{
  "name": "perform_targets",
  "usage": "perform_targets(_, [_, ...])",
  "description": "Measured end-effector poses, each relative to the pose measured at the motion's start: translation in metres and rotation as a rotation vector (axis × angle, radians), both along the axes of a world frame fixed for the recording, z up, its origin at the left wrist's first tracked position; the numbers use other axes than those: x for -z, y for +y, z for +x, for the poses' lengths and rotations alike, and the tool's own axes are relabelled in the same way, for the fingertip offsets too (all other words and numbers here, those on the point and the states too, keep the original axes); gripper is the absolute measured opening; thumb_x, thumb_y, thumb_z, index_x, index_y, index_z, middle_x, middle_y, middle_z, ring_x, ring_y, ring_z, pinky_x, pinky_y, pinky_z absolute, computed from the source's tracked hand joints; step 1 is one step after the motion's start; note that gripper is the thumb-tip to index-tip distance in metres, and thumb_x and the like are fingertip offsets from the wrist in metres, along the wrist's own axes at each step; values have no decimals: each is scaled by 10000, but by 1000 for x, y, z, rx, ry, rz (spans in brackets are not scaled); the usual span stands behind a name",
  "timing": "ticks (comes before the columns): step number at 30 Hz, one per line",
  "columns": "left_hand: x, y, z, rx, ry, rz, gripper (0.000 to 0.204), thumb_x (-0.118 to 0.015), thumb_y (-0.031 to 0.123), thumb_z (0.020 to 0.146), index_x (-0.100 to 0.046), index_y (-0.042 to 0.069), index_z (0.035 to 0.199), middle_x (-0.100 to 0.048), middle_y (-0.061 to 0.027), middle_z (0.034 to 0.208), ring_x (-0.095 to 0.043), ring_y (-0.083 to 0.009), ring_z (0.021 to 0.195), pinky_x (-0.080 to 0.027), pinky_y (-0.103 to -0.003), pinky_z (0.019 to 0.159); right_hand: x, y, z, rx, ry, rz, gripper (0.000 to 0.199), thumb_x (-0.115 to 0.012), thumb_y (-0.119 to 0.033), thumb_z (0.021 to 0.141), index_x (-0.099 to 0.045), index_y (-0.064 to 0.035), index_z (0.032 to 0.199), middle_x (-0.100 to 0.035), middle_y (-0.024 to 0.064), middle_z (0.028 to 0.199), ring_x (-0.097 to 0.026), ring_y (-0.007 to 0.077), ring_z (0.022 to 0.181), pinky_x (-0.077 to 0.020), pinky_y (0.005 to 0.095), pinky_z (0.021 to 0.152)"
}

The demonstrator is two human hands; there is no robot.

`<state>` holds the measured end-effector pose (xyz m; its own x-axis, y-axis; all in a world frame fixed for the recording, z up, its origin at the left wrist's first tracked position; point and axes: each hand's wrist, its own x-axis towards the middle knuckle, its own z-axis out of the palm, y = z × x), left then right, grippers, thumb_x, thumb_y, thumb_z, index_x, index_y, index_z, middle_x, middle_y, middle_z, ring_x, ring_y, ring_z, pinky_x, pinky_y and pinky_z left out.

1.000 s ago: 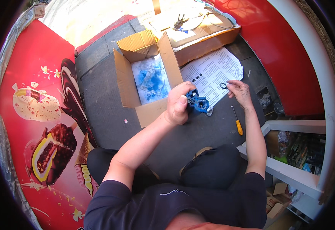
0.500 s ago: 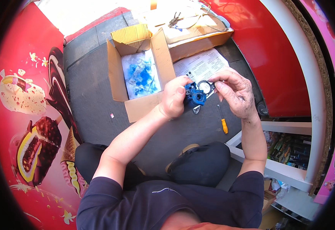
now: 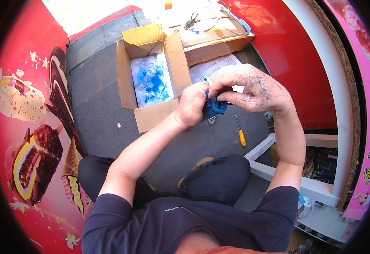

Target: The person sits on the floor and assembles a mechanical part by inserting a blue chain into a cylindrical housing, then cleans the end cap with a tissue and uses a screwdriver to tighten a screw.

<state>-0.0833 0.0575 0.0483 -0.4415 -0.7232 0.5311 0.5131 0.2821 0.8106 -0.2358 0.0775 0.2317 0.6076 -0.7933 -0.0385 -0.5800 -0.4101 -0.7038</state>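
Observation:
My left hand [image 3: 192, 105] is closed around a blue cylindrical plastic part [image 3: 212, 111], which looks like a toner cartridge end, with its round face toward me. Over that face arches my right hand [image 3: 257, 89], thumb and fingertips pinched at its upper edge. The pinched black ring-shaped plate is mostly hidden behind the fingers and lies against the blue part. Dark smudges cover the back of the right hand. Below the blue part a small clear piece [image 3: 211, 120] rests on the floor.
An open cardboard box [image 3: 126, 80] holds a blue-stained white sheet [image 3: 153, 82]. Beyond my hands lie a printed paper [image 3: 212, 70] and a second carton [image 3: 218, 50] with pliers [image 3: 191, 21] on top. A yellow-handled screwdriver [image 3: 241, 137] lies right, near a white frame [image 3: 295, 182].
My right hand has moved left and in over the blue part, bringing the black ring-shaped plate from beside it up against its end. My left hand stays nearly in place.

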Motion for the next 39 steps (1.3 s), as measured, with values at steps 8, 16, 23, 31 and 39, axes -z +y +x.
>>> perform_targets(8, [-10, -1, 8, -45, 14, -36, 662, -274, 512, 1061, -641, -38, 1022, -670, -143, 934, -657, -248, 863, -511, -341, 796, 22, 9, 12, 143, -179, -60, 171, -742, -91, 857, -745, -60, 1025, -744, 76, 956, -709, 198, 896, -566, 328, 827])
perform_targets(16, [-4, -2, 6, -145, -29, -77, 639, -302, 504, 1060, -640, -28, 961, -635, -150, 865, -625, -278, 774, -487, -363, 720, 49, 12, 5, 137, -159, -352, 143, -778, -88, 819, -757, -57, 957, -734, 83, 1001, -688, 241, 975, -547, 352, 851])
perform_targets(23, [-7, -1, 10, -207, -90, -70, 632, -366, 531, 1029, -641, -23, 902, -601, -143, 788, -590, -266, 721, -459, -358, 670, 41, 28, -12, 215, -159, -401, 367, -874, -205, 737, -745, -59, 1048, -693, 125, 989, -659, 259, 936, -542, 395, 827])
perform_targets(31, [-6, -1, 6, -206, -77, -78, 631, -412, 555, 995, -646, -22, 894, -592, -133, 779, -580, -258, 705, -453, -351, 653, 51, 42, -13, 271, -119, -350, 397, -895, -198, 700, -759, -85, 1055, -678, 103, 964, -655, 208, 874, -536, 317, 739])
perform_targets(39, [-2, -5, 10, -107, -131, -57, 608, -547, 567, 912, -628, -35, 932, -594, -128, 787, -577, -229, 705, -465, -342, 642, 42, 42, -8, 307, -143, -228, 333, -860, -179, 745, -738, -58, 1031, -659, 81, 945, -646, 181, 814, -523, 301, 686])
